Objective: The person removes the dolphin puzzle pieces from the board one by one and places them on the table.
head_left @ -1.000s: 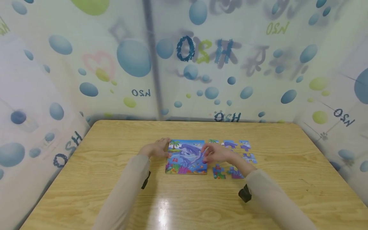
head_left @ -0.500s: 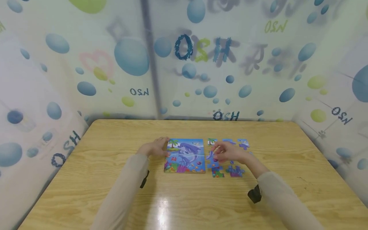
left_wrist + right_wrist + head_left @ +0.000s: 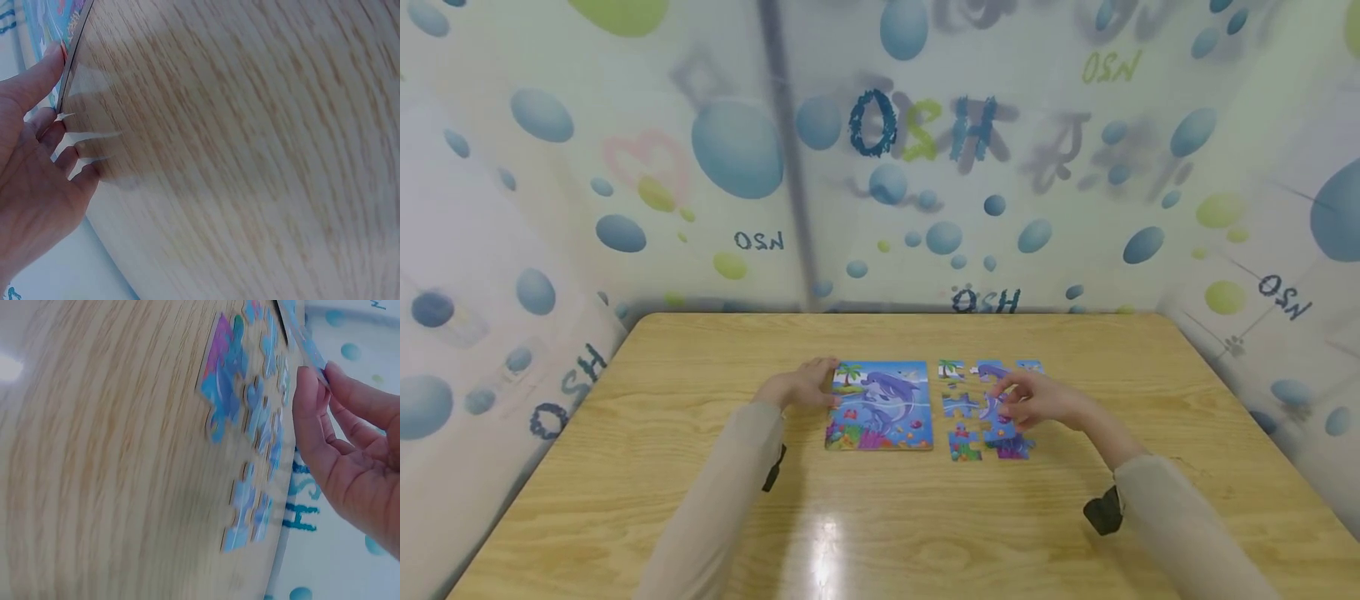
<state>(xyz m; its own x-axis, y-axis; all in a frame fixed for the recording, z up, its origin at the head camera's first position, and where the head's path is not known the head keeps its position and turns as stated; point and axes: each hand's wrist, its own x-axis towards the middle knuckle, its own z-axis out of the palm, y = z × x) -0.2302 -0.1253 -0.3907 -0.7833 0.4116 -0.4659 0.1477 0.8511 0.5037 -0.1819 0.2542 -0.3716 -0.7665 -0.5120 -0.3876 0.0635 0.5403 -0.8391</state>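
Note:
A dolphin picture board [image 3: 880,406] lies flat on the wooden table. Along its left edge rests my left hand [image 3: 801,387], thumb on the border of the picture and the other fingers loosely against the side, as the left wrist view shows too. Between thumb and fingertips my right hand [image 3: 1041,400] pinches a blue jigsaw piece [image 3: 1000,427] with part of a dolphin on it. In the right wrist view this piece [image 3: 305,344] is raised and tilted above the table. Beneath and around it lie loose jigsaw pieces, among them a coral piece [image 3: 964,447] and a palm-tree piece [image 3: 951,368].
Several more loose pieces, such as a dolphin-head piece [image 3: 988,367] and a purple coral piece [image 3: 1017,448], sit right of the board; the right hand partly covers some. The table [image 3: 880,525] meets a bubble-patterned curtain [image 3: 850,208] behind.
My right hand has moved right, from the board's right edge to above the loose pieces, carrying the jigsaw piece. My left hand stays at the board's left edge.

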